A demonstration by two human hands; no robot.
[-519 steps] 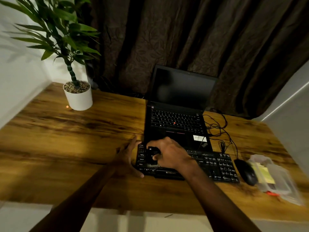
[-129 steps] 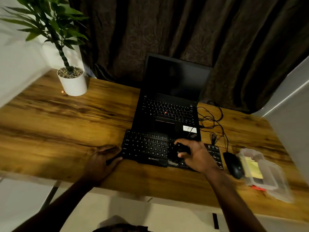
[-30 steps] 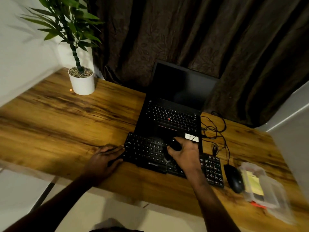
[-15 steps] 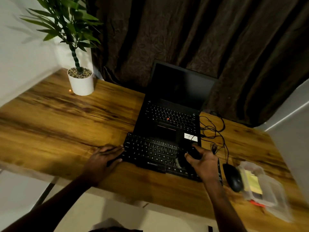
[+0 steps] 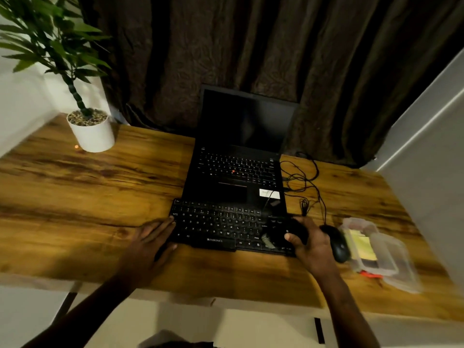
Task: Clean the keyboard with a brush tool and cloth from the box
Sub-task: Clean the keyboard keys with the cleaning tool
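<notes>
The right hand (image 5: pixel 315 243) is curled round a black brush (image 5: pixel 285 231) and grips it, thumb on the near side, over the right end of the keyboard (image 5: pixel 216 227). A paler tip pokes out below and to the left of the grip, down at the keys. It's too dark to tell whether it touches them.

Everything else sits around that grip. Just to its right, almost against the back of the hand, lies a black mouse (image 5: pixel 337 243). Beyond the mouse, further right, is a clear plastic box (image 5: pixel 391 262) with a yellow cloth (image 5: pixel 361 247) inside, and something small and orange (image 5: pixel 371 274) at its near edge.

Well to the left of the grip, at the keyboard's other end, the left hand (image 5: pixel 148 241) lies flat on the wooden table (image 5: pixel 75 197). Its fingers are straight and its fingertips touch the keyboard's left edge, holding nothing.

Behind the grip an open laptop (image 5: pixel 238 172) stands with its screen dark, its front edge tucked against the back of the keyboard. Thin black cables (image 5: pixel 303 182) tangle behind the grip and slightly right, beside the laptop.

Far off to the back left is a white pot (image 5: pixel 91 133) with a leafy plant, and a dark curtain (image 5: pixel 251 46) hangs behind the table.
</notes>
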